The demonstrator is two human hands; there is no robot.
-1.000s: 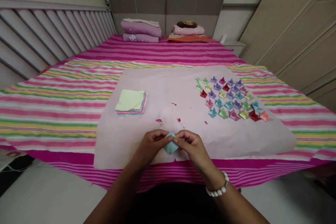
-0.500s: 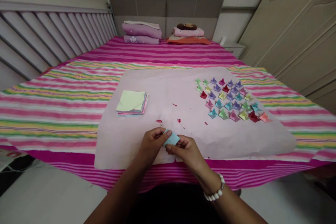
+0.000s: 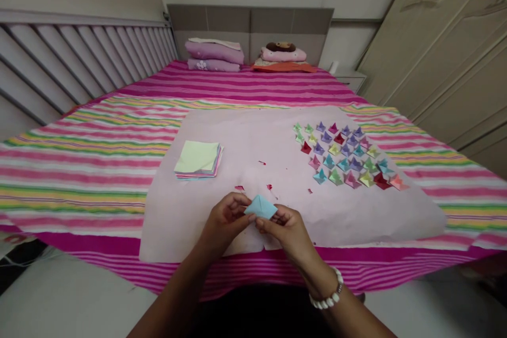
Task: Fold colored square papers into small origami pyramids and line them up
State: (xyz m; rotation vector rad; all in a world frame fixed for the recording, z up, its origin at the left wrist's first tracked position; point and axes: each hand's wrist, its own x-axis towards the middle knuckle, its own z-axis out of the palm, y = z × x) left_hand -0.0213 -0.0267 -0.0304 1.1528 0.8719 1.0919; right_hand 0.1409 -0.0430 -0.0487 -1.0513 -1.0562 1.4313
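Observation:
Between my two hands is a folded light-blue paper [image 3: 261,207], diamond-shaped with a crease running down from its top corner. My left hand [image 3: 226,221] pinches its left corner, thumb at the lower edge. My right hand [image 3: 285,226] grips the right corner and lower edge, its thumb below the paper; a white bead bracelet [image 3: 328,296] circles that wrist. Both hands are just above the pale paper sheet [image 3: 237,132] near the bed's front edge. Some fingers are hidden behind the folded paper.
A stack of coloured square papers [image 3: 198,157] lies at the left of the sheet. Several rows of small folded paper boats [image 3: 343,150] stand at the right. Red paper scraps [image 3: 270,187] are scattered ahead of my hands. Folded bedding [image 3: 214,54] sits by the headboard.
The light-blue paper has been turned so its creased diamond face shows, with a corner pointing up. My left thumb has moved from its upper edge to the lower left. The view has tilted slightly upward.

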